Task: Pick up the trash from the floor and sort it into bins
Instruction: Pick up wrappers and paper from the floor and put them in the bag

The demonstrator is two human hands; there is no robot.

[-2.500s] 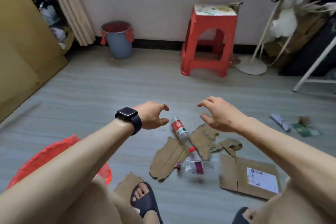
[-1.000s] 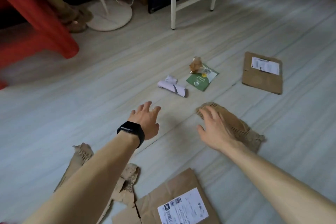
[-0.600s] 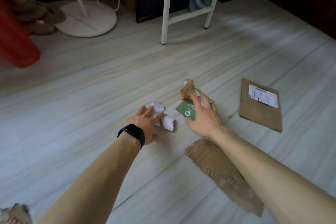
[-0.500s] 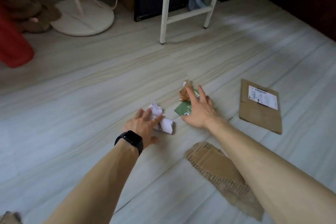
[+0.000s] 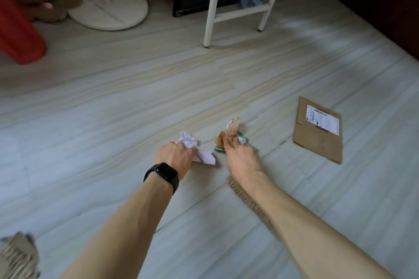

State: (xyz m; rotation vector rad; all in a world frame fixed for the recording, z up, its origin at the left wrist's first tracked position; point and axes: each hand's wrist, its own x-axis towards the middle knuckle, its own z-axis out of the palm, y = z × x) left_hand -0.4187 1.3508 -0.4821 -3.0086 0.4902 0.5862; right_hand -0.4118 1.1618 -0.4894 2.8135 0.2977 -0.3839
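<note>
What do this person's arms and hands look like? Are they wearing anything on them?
Both forearms are bare as far as the view shows, with no sleeves in sight. The left hand and the right hand have no gloves. A black watch with a dark rectangular face and a black band sits on the left wrist. The right wrist carries nothing.

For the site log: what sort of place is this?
Likely a room in a home: a red plastic stool, a round white stand base and a labelled cardboard mailer on the wood-look floor.
</note>
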